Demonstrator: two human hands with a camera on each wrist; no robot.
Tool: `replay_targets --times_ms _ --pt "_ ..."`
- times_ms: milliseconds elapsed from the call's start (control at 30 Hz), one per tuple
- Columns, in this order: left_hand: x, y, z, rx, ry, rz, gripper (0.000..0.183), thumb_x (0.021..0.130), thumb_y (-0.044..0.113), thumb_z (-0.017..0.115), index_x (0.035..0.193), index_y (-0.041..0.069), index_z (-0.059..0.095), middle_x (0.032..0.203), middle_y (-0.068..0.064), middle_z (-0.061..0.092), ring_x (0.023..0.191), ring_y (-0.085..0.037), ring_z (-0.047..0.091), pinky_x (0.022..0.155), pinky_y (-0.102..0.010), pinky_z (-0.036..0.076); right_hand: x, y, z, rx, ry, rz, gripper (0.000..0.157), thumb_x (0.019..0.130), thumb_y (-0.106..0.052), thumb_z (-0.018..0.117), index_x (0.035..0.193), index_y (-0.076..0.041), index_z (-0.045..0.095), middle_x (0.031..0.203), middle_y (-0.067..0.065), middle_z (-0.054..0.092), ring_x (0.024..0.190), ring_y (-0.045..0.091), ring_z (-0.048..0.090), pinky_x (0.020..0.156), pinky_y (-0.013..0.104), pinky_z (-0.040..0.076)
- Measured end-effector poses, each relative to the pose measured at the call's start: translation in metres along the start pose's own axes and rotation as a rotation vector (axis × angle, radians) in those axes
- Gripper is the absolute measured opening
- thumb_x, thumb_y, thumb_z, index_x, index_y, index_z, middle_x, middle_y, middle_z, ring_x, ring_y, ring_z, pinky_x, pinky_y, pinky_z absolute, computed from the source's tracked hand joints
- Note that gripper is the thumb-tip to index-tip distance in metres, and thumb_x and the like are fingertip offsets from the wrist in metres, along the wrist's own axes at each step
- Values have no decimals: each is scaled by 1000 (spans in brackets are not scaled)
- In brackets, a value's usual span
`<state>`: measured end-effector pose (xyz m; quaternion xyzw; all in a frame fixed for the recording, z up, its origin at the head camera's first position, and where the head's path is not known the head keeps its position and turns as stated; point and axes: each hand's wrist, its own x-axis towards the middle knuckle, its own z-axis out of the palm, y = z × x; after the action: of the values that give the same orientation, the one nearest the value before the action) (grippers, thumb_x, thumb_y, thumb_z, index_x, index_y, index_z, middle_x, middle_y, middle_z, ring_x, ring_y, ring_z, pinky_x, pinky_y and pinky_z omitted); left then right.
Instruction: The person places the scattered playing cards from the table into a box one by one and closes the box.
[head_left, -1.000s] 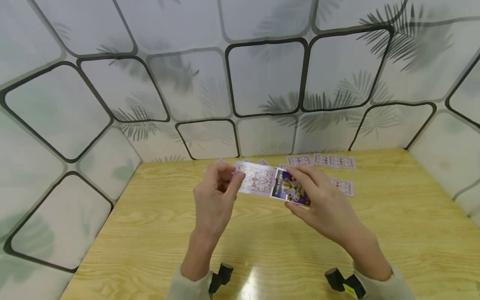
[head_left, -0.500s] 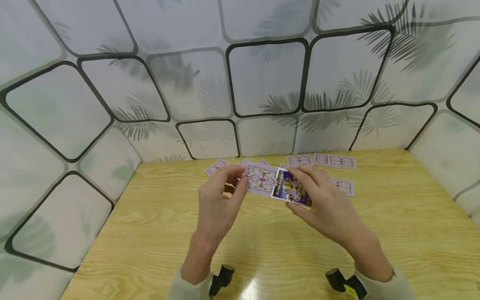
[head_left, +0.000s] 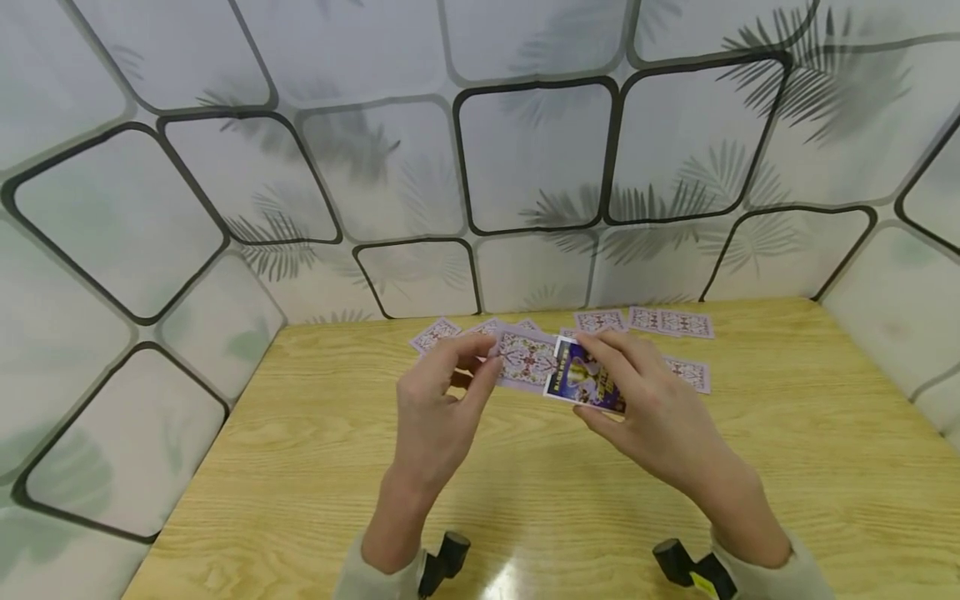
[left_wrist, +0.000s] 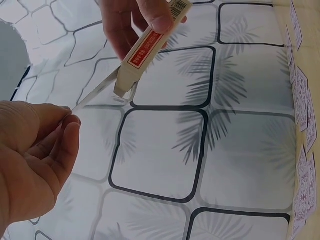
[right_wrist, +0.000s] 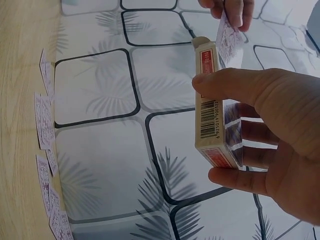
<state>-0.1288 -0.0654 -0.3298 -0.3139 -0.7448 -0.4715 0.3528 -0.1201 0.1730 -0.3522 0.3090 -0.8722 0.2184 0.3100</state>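
Note:
My left hand (head_left: 442, 404) pinches the left end of a playing card (head_left: 527, 357) with a purple-and-white patterned back. The card's right end goes into the open end of a small card box (head_left: 585, 375), purple and yellow on its face. My right hand (head_left: 660, 408) grips that box between thumb and fingers. In the right wrist view the narrow side of the box (right_wrist: 207, 107) shows a barcode, and an end flap stands out at its top. From the left wrist, the card (left_wrist: 97, 90) appears edge-on between pinching fingertips and the box (left_wrist: 145, 52). Whether more cards are inside is hidden.
Several patterned cards lie face down along the back of the wooden table (head_left: 315, 467): a card (head_left: 435, 334) at the left, others (head_left: 600, 321) behind the box, overlapping ones (head_left: 671, 322) at the right. A leaf-patterned curtain (head_left: 532, 158) rises directly behind them.
My left hand has moved right, and the card has slid farther into the box. My right hand and the box have stayed nearly still.

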Motion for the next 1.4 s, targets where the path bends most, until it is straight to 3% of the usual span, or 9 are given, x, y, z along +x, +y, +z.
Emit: replay_targets --times_ms 267,467,867,1067,1167,1300,1400 --pt "1 2 2 -37 -33 28 20 85 -7 72 105 -4 70 93 -12 72 74 -17 64 63 -21 55 3 0 2 1 3 0 81 66 -14 91 138 -1 54 126 16 56 113 32 54 83 45 53" --pt "0 3 3 -9 -70 56 24 88 -7 68 111 -2 69 98 -11 71 77 -17 62 63 -20 54 4 0 4 -1 8 -2 81 66 -14 91 136 -1 55 125 17 56 113 32 54 84 46 53" --pt "-9 7 6 43 -105 34 29 86 -8 68 114 -1 70 105 -12 66 85 -19 64 68 -19 54 0 -2 0 -11 -7 -7 84 65 -14 91 138 -2 53 127 17 56 115 33 54 82 47 54" --pt "-7 9 7 109 -118 77 30 85 -9 70 113 -1 71 104 -11 66 89 -19 61 75 -21 54 -1 -3 -2 -7 5 -10 86 65 -13 91 141 -3 52 129 18 56 117 35 54 83 48 54" --pt "-6 10 10 141 -133 98 29 84 -8 71 112 -1 71 104 -11 66 90 -19 61 77 -20 53 -3 -4 -3 -4 19 -11 72 85 -38 79 141 -3 52 129 18 56 116 35 55 83 49 54" --pt "-6 12 15 200 -150 118 28 85 -6 72 112 0 71 103 -10 67 94 -20 63 80 -19 53 -1 -2 -5 -5 44 -23 68 97 -55 40 140 -3 53 128 18 56 115 35 55 81 48 55" --pt "-6 12 17 245 -158 136 28 85 -4 72 112 1 71 102 -9 68 95 -20 63 81 -20 54 -1 -1 -5 -3 44 -27 65 94 -48 61 140 -3 53 128 18 56 115 34 55 80 46 55"
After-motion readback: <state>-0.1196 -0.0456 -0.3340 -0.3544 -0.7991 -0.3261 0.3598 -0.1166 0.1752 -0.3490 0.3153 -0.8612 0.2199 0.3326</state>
